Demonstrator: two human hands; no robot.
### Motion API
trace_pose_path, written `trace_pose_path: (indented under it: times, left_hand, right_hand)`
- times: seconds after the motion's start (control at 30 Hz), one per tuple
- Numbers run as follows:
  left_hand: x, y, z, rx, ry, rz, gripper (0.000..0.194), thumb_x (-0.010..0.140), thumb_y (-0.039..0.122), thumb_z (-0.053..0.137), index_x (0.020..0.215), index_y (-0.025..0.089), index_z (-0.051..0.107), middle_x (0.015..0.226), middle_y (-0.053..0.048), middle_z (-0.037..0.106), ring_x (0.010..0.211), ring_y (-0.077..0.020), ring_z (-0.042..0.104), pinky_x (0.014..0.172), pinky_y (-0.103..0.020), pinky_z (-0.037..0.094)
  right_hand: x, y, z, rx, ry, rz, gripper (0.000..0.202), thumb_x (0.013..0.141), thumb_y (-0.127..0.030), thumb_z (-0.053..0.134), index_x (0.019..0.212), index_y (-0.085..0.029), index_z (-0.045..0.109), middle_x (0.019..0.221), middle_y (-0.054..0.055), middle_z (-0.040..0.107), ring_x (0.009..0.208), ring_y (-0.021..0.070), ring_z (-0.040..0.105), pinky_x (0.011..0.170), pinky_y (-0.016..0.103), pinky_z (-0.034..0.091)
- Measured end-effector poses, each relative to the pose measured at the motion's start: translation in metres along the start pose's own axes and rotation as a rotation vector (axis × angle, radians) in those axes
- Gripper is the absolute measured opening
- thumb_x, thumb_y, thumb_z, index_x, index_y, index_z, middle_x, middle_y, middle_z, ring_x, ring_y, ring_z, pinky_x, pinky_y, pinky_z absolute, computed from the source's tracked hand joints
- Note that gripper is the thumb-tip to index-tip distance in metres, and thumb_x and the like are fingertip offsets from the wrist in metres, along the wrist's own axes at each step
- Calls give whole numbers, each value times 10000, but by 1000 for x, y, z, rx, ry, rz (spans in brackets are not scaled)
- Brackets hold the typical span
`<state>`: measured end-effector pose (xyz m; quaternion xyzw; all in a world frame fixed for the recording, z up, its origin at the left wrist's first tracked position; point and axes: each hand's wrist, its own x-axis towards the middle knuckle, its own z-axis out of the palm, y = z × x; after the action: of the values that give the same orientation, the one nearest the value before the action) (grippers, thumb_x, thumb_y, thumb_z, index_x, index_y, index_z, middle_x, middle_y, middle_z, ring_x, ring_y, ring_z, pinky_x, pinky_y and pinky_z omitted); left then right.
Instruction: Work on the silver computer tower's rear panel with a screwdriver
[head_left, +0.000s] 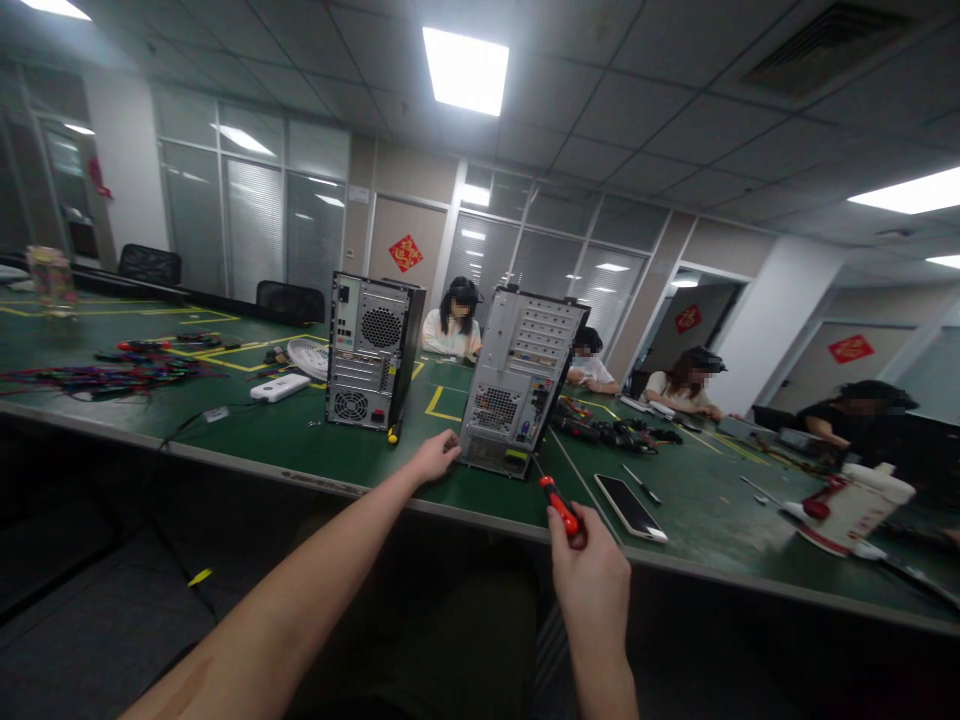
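Note:
A computer case point(499, 400) stands upright on the green table, its rear panel facing me. My right hand point(589, 550) is closed round the handle of a red and black screwdriver point(559, 505), whose tip points at the lower right corner of that panel; whether it touches is too small to tell. At the lower left edge of the same case is my left hand point(437, 456), with its fingers bent against the side; I cannot make out anything in them. A second case point(370, 350) stands to the left, with a yellow-ended screwdriver point(394, 433) at its foot.
Right of the case lie a phone point(630, 508), a thin tool point(641, 484) and black cables point(619, 430). A white container point(855, 508) is farther right. Coloured cables point(127, 370) and a white power strip point(280, 387) lie left. Several people sit across the table point(480, 508).

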<state>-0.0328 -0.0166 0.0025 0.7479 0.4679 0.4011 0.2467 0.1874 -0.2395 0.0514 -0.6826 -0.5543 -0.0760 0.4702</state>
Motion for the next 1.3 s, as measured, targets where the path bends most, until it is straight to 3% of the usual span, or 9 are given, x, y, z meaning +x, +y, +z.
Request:
trace_pose_path:
  times: [0.1,0.2,0.43,0.53,0.63,0.77,1.03,1.17,1.3]
  left_hand:
    - [0,-1,0,-1,4,5,160,904,335,533,978,212,603,997,-50,717,913,-189,654,843,-294,501]
    - [0,-1,0,9,10,5,152,904,333,539,974,213,603,988,-47,717,911,-184,651,845,-287,499]
    - [2,-4,2,22,21,20,138,901,319,535,950,210,603,972,-40,711,901,-180,649,843,-287,496]
    - [1,-4,2,20,15,22,141,905,325,534,955,211,599,974,-41,709,903,-179,648,841,-285,494]
    - [0,-1,1,21,15,17,140,908,323,533,954,209,601,975,-44,711,902,-182,649,840,-288,495]
    - [-1,2,-1,18,10,-1,133,908,316,536,954,209,600,981,-48,712,916,-186,651,838,-286,498]
    - [0,-1,0,9,2,-5,166,905,344,538,981,214,609,978,-45,712,912,-188,649,841,-292,501]
    - [0,0,0,7,3,-3,147,904,325,538,973,214,605,979,-43,712,911,-184,647,841,-289,496]
    - [0,0,1,5,8,5,139,907,322,536,962,213,601,973,-44,711,902,-184,646,837,-290,495]
  right_hand:
    - [-1,1,1,-33,67,-111,445,914,-455,429,1129,-179,703,1093,131,648,819,223,652,724,336,481]
    - [0,2,3,-27,75,-138,430,910,-430,438,1135,-178,704,1124,138,631,875,234,649,759,347,486]
    - [1,-3,3,94,-111,150,519,903,-649,457,955,-180,673,653,57,655,611,230,646,636,322,455]
    - [0,-2,4,36,-16,40,510,905,-604,458,1032,-170,692,818,99,687,705,237,651,669,331,465]
    - [0,1,4,-35,80,-108,429,907,-444,448,1125,-180,706,1086,132,643,845,234,642,740,344,481]
    - [0,3,6,-49,85,-140,404,889,-358,445,1138,-190,714,1143,130,614,900,234,639,780,355,493]
    - [1,2,8,108,-92,163,508,895,-621,494,1015,-173,699,676,73,682,630,235,669,625,314,485]
    - [1,2,6,64,7,-14,522,912,-564,471,1139,-155,702,934,126,704,765,235,672,708,337,505]
    - [1,5,5,7,60,-132,452,915,-411,439,1186,-177,714,1144,135,614,917,235,643,808,363,507]
